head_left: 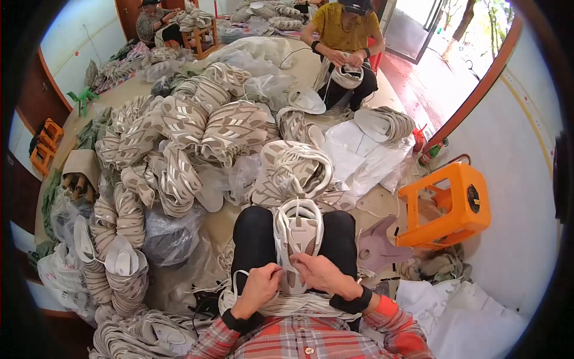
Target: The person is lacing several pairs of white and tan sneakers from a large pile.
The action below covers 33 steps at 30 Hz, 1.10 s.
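Note:
A beige and white shoe upper [299, 229] lies lengthwise between my knees, its opening away from me and its toe end toward my lap. My left hand [260, 291] is closed in a pinch beside the toe end, and a white shoelace [237, 276] loops out at its outer side. Across from it, my right hand [323, 275] pinches the upper's right edge, thumb and finger together. Several pale laces [293, 305] lie bunched across my lap under the upper. What exactly sits between the left fingertips is too small to see clearly.
Beyond my knees stands a stack of nested uppers [293, 170]; a large heap [179, 122] spreads left. An orange stool [445, 203] lies on its side at right, near white sheeting [448, 317]. A co-worker in yellow [344, 36] handles another upper; another person [152, 27] sits farther back.

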Each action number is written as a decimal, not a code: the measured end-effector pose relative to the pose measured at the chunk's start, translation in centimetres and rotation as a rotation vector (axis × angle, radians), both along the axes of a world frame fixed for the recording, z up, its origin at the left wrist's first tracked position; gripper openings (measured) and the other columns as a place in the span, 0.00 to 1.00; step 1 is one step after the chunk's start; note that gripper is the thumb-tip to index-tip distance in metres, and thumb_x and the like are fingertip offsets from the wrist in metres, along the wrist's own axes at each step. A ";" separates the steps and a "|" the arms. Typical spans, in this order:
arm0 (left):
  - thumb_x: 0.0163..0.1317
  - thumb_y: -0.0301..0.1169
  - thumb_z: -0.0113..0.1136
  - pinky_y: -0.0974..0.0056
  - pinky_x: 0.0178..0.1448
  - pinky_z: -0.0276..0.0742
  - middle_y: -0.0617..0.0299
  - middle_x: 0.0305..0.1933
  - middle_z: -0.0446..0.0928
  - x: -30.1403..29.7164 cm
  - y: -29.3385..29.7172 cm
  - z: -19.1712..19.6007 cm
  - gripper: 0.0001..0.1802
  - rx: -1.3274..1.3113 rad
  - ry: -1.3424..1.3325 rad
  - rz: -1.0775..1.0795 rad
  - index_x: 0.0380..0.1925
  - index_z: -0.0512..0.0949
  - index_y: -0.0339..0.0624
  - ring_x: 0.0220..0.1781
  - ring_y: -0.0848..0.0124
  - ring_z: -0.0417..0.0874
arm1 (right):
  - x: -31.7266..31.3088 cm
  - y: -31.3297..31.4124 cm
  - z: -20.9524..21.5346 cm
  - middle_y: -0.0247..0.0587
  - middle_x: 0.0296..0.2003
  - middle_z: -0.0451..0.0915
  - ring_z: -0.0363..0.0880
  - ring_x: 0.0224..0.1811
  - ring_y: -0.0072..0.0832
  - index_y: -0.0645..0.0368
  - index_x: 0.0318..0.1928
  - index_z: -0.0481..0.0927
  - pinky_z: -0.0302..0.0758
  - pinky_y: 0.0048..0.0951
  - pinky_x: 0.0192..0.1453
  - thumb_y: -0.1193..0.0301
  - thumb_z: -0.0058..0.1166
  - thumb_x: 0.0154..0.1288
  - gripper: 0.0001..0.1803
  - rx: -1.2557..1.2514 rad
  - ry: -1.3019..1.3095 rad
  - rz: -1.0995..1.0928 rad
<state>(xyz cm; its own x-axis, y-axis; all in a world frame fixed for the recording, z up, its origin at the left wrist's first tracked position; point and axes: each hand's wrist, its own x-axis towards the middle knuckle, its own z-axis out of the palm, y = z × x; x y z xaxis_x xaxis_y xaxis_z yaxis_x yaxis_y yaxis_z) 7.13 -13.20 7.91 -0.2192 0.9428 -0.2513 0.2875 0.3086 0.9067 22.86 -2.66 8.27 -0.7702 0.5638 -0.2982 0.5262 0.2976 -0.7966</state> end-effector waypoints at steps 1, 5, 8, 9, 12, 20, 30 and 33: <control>0.59 0.28 0.53 0.62 0.25 0.73 0.48 0.22 0.77 0.2 0.1 -0.7 0.09 0.000 -0.002 0.004 0.29 0.76 0.32 0.22 0.61 0.81 | 0.0 -0.2 0.1 0.44 0.20 0.77 0.77 0.18 0.31 0.62 0.51 0.70 0.74 0.29 0.24 0.69 0.41 0.67 0.15 0.000 -0.002 0.004; 0.57 0.27 0.52 0.54 0.27 0.73 0.44 0.22 0.75 0.5 0.5 -1.5 0.08 0.179 0.287 -0.029 0.24 0.75 0.33 0.24 0.49 0.78 | 0.1 -0.4 0.8 0.58 0.22 0.76 0.78 0.23 0.49 0.62 0.54 0.65 0.74 0.41 0.26 0.70 0.40 0.65 0.18 -0.116 -0.043 0.011; 0.54 0.27 0.52 0.52 0.28 0.73 0.44 0.22 0.75 0.5 0.7 -1.5 0.07 0.209 0.359 -0.068 0.22 0.74 0.34 0.25 0.48 0.77 | -0.5 0.2 2.8 0.48 0.20 0.76 0.77 0.18 0.35 0.61 0.57 0.63 0.73 0.32 0.20 0.71 0.39 0.66 0.19 -0.496 -0.078 -0.067; 0.54 0.27 0.53 0.51 0.28 0.73 0.45 0.22 0.75 0.7 0.8 -1.6 0.07 0.230 0.418 -0.095 0.22 0.74 0.34 0.25 0.48 0.78 | -0.5 0.4 2.8 0.45 0.19 0.75 0.76 0.17 0.30 0.61 0.58 0.62 0.72 0.28 0.19 0.71 0.39 0.66 0.20 -0.558 -0.065 -0.062; 0.53 0.28 0.53 0.50 0.28 0.74 0.46 0.23 0.75 1.5 0.9 -1.6 0.07 0.138 0.539 -0.068 0.22 0.72 0.35 0.25 0.48 0.78 | -0.4 0.9 2.0 0.41 0.19 0.75 0.75 0.15 0.25 0.61 0.60 0.61 0.72 0.24 0.17 0.72 0.37 0.67 0.21 -0.673 -0.017 -0.037; 0.53 0.29 0.53 0.52 0.25 0.75 0.47 0.22 0.75 2.7 0.1 -2.2 0.06 0.063 0.525 -0.007 0.25 0.71 0.37 0.23 0.50 0.79 | -3.3 4.4 2.0 0.43 0.17 0.77 0.78 0.14 0.30 0.65 0.36 0.69 0.75 0.26 0.14 0.75 0.33 0.61 0.10 -0.314 -0.412 0.484; 0.56 0.28 0.49 0.61 0.23 0.74 0.51 0.17 0.77 1.7 1.6 -1.7 0.11 -0.050 0.359 -0.108 0.21 0.73 0.32 0.19 0.62 0.81 | -4.1 4.8 -0.8 0.41 0.16 0.75 0.75 0.13 0.29 0.66 0.33 0.66 0.73 0.28 0.12 0.78 0.37 0.60 0.05 -0.358 -0.435 0.511; 0.59 0.30 0.50 0.64 0.21 0.72 0.54 0.16 0.76 1.8 1.6 -0.3 0.12 -0.187 -0.101 0.067 0.22 0.74 0.32 0.15 0.66 0.78 | -3.7 4.4 -1.1 0.40 0.15 0.74 0.74 0.12 0.28 0.66 0.34 0.65 0.70 0.28 0.11 0.77 0.38 0.61 0.04 -0.366 -0.334 0.421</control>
